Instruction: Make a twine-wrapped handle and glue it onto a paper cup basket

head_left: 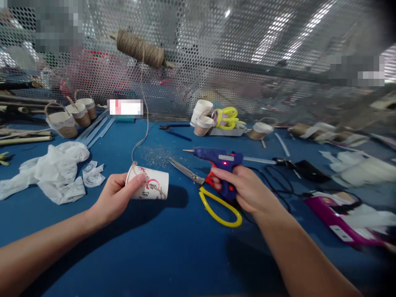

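My left hand (116, 194) is closed around a white paper cup (159, 185) with red and dark print, tipped on its side. Twine (142, 142) runs from the cup's rim up to a brown spool (139, 48) on the mesh. In my right hand (249, 187) is a blue glue gun (213, 156), its red light lit and its nozzle pointing left toward the cup, apart from it. A clear glue stick (258, 160) sticks out of its back. Scissors with yellow handles (221, 214) lie on the table below the gun, partly hidden by it.
White lace fabric (55, 169) lies at left near several twine-handled cups (63, 123). Pliers (176, 130), stacked white cups (202, 109) and yellow-handled scissors (227, 117) stand at the back. A purple power strip (337, 220) and black cables (283, 181) are at right.
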{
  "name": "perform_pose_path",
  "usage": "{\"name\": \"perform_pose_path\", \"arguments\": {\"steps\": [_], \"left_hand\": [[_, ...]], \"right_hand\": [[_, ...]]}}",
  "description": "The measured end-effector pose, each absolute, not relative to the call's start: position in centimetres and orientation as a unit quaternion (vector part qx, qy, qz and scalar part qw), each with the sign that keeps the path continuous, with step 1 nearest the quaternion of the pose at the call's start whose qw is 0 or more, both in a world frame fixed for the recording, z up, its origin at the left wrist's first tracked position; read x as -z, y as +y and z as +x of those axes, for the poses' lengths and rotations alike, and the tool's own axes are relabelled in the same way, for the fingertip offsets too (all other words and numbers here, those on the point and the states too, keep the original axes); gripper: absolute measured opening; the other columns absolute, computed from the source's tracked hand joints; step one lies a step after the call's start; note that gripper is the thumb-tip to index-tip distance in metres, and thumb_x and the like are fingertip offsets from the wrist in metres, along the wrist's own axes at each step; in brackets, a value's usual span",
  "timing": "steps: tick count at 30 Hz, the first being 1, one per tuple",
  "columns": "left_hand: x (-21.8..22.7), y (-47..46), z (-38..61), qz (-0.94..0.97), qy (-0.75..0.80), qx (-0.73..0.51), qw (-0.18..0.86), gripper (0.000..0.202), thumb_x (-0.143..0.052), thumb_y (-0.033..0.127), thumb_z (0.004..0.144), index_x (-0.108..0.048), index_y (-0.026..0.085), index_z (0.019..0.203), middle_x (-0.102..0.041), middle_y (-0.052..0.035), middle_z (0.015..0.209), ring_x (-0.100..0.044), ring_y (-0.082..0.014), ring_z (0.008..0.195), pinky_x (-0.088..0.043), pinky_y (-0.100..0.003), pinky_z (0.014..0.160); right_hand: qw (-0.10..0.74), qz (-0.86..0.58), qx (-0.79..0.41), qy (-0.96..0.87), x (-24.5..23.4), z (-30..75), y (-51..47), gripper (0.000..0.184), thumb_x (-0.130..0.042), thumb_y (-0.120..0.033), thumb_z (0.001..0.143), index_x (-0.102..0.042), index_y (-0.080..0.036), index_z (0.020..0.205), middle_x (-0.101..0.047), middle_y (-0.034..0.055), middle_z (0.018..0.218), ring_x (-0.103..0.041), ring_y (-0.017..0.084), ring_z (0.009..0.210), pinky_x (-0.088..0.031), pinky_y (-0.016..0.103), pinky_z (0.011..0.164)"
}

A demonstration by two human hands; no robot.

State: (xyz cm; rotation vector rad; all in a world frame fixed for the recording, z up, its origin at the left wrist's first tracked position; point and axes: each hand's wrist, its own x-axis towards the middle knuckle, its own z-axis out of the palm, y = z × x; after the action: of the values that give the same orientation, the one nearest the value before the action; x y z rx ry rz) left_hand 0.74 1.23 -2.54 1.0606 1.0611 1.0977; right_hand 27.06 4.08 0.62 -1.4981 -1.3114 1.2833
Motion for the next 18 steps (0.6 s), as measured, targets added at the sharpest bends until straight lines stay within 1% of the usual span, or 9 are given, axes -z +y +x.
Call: {"name": "perform_pose_path", "arguments": {"steps": [1,2,3,7,11,14,16,18], "left_hand": [[2.5,1.3,0.7,0.457,0.458,-0.476,0.596,0.027,-0.063,0.04,0.069,-0.068,0.014,0.063,-0.068,-0.0024,0.06,-0.057,-0.0105,0.05,-0.047,-0.019,0.051],[2.4,1.4,0.7,0.457,0.456,-0.477,0.596,0.027,-0.063,0.04,0.069,-0.068,0.014,0.063,-0.068,-0.0026,0.06,-0.058,-0.0109,0.051,-0.047,-0.019,0.052],[2.3,1.4,0.7,0.458,0.453,-0.478,0.597,0.027,-0.063,0.039,0.068,-0.068,0.014,0.063,-0.069,-0.0029,0.06,-0.059,-0.0113,0.052,-0.048,-0.019,0.053],[1.7,1.3,0.5,0.46,0.436,-0.479,0.607,0.025,-0.064,0.037,0.069,-0.068,0.014,0.061,-0.069,-0.0028,0.061,-0.06,-0.0112,0.054,-0.048,-0.019,0.055],[1.4,1.3,0.6,0.456,0.436,-0.469,0.618,0.026,-0.064,0.037,0.069,-0.069,0.013,0.062,-0.069,-0.0032,0.059,-0.059,-0.0104,0.052,-0.047,-0.018,0.052],[1.4,1.4,0.7,0.447,0.433,-0.465,0.63,0.028,-0.063,0.039,0.07,-0.069,0.012,0.064,-0.069,-0.0039,0.06,-0.059,-0.01,0.052,-0.046,-0.018,0.052],[1.5,1.3,0.8,0.45,0.435,-0.46,0.63,0.028,-0.063,0.039,0.07,-0.068,0.012,0.064,-0.069,-0.0039,0.06,-0.059,-0.01,0.052,-0.046,-0.018,0.054],[1.6,1.2,0.9,0.471,0.439,-0.447,0.621,0.029,-0.061,0.039,0.07,-0.068,0.011,0.063,-0.068,-0.0042,0.06,-0.058,-0.0105,0.052,-0.047,-0.02,0.055]], "right_hand": [[0.388,-0.612,-0.469,-0.505,-0.4,27.4,4.7,0.022,-0.062,-0.035,0.068,-0.052,-0.015,0.069,-0.055,-0.0009,0.057,-0.051,0.009,0.049,-0.041,0.02,0.047],[0.375,-0.64,-0.43,-0.515,-0.1,27.8,5.3,0.021,-0.06,-0.035,0.07,-0.053,-0.015,0.074,-0.057,0.0002,0.062,-0.053,0.01,0.053,-0.043,0.022,0.05],[0.342,-0.671,-0.375,-0.541,0.1,28.1,6.0,0.02,-0.056,-0.036,0.073,-0.053,-0.016,0.076,-0.058,0.0007,0.064,-0.054,0.01,0.054,-0.044,0.022,0.051],[0.285,-0.72,-0.29,-0.563,0.9,28.7,8.6,0.027,-0.055,-0.04,0.074,-0.052,-0.016,0.062,-0.051,0.0,0.048,-0.049,0.011,0.044,-0.038,0.024,0.045],[0.231,-0.749,-0.206,-0.586,1.1,28.8,10.4,0.03,-0.057,-0.036,0.072,-0.049,-0.017,0.05,-0.048,0.0019,0.043,-0.051,0.014,0.046,-0.037,0.028,0.05],[0.208,-0.755,-0.149,-0.604,1.0,28.5,10.9,0.031,-0.058,-0.035,0.072,-0.048,-0.017,0.048,-0.048,0.0057,0.047,-0.055,0.022,0.06,-0.037,0.032,0.054],[0.206,-0.745,-0.123,-0.623,0.5,27.8,10.5,0.026,-0.059,-0.032,0.072,-0.052,-0.015,0.053,-0.054,0.0115,0.059,-0.055,0.028,0.076,-0.037,0.034,0.06],[0.209,-0.717,-0.116,-0.655,-0.5,26.3,9.4,0.021,-0.057,-0.03,0.074,-0.057,-0.014,0.062,-0.058,0.0159,0.078,-0.05,0.03,0.092,-0.037,0.036,0.068]]}}
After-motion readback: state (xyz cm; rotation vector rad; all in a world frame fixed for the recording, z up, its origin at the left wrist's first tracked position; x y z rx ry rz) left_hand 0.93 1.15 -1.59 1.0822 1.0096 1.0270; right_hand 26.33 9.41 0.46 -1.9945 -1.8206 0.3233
